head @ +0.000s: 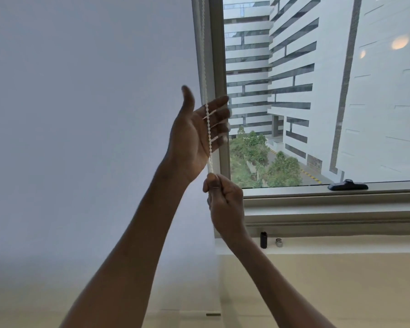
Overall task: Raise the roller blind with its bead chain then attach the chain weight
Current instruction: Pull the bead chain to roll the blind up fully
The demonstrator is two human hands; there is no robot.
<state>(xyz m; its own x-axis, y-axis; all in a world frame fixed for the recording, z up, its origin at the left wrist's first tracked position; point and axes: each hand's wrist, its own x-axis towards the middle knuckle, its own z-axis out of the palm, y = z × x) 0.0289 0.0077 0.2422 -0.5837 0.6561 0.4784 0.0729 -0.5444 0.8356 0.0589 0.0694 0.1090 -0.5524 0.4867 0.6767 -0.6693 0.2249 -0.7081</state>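
I see a black window handle on the frame, and a small dark cylinder near a silver cap on the sill.

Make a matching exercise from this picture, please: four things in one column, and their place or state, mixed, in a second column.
Things:
1. left hand
2. right hand
3. bead chain
4. small black cylinder

Place or state:
A. stands on the sill below the window
B. closed in a fist around the chain
C. open, palm showing, fingers spread behind the chain
D. hangs down along the window frame

Pairs: 1-C, 2-B, 3-D, 4-A
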